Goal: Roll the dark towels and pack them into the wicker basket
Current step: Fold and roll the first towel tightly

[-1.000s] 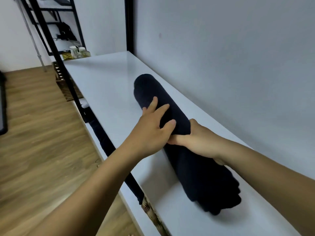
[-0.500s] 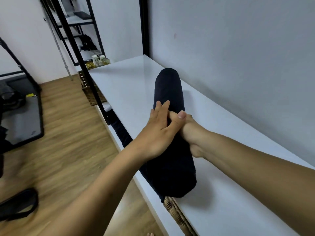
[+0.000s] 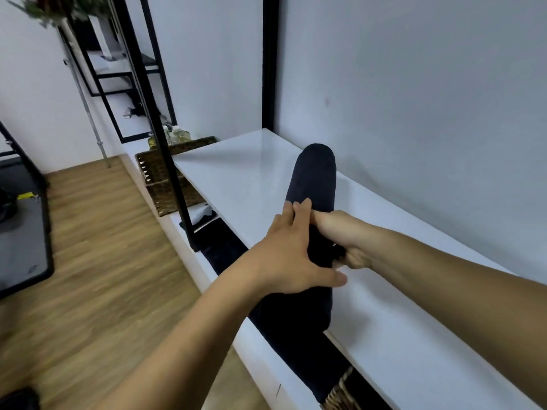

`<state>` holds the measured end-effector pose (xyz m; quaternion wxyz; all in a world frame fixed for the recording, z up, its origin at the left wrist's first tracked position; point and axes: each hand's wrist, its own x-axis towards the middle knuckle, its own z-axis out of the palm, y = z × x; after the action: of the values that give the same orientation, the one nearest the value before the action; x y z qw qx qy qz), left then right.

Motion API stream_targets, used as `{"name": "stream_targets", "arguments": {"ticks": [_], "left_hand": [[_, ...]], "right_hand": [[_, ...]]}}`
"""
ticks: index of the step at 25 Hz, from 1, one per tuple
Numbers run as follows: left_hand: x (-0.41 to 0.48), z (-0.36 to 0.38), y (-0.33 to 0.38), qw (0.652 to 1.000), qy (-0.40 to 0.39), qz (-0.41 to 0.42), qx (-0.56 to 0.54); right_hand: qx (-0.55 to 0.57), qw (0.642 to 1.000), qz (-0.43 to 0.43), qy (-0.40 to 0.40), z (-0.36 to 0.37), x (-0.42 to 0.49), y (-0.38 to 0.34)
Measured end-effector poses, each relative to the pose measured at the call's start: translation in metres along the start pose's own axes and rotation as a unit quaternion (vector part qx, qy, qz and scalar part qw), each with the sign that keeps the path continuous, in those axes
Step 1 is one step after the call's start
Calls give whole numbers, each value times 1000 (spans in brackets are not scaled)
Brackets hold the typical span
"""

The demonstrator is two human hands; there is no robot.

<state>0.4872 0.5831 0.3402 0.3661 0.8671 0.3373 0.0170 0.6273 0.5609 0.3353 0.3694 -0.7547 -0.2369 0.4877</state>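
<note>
1. A rolled towel (image 3: 315, 179), dark navy, lies lengthwise on the white worktop (image 3: 414, 335). Its far end points away from the fingers, and its near end is at the worktop's front edge.
2. The left hand (image 3: 284, 258) rests on the roll's left side near its middle. Its fingers (image 3: 299, 208) are fairly straight and close together along the cloth, and the thumb is spread across the roll toward the person.
3. The right hand (image 3: 343, 232) grips the roll from the opposite side, with its fingers curled under and around the cloth. Its thumb touches the left fingertips on top of the roll.
4. The wall (image 3: 429, 113) stands just beyond the right hand, and a strip of bare worktop shows between the wall and the roll.
5. The wicker basket (image 3: 161, 184) sits well beyond the left fingers, past the worktop's far end and lower down. A black post (image 3: 168, 149) crosses in front of it.
6. Small jars (image 3: 177, 134) stand behind the basket.
7. Below the left wrist, dark cloth (image 3: 220, 247) lies under the worktop's front edge. I cannot tell where it ends and the roll begins.
8. A wicker edge (image 3: 340, 390) shows nearer the person.
9. The wooden floor (image 3: 103, 276) spreads out to the left of the arm.
</note>
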Motion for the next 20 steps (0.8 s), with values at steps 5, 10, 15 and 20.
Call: {"name": "stream_targets", "arguments": {"ticks": [5, 10, 15, 20], "left_hand": [[10, -41, -49, 989, 83, -38, 112], [26, -78, -82, 985, 98, -45, 136], [47, -121, -122, 973, 129, -36, 190], [73, -149, -151, 954, 178, -62, 233]], "right_hand": [[43, 997, 8, 68, 51, 34, -36], [81, 995, 25, 56, 71, 63, -68], [80, 993, 64, 57, 78, 85, -99], [146, 988, 36, 34, 89, 126, -131]]}}
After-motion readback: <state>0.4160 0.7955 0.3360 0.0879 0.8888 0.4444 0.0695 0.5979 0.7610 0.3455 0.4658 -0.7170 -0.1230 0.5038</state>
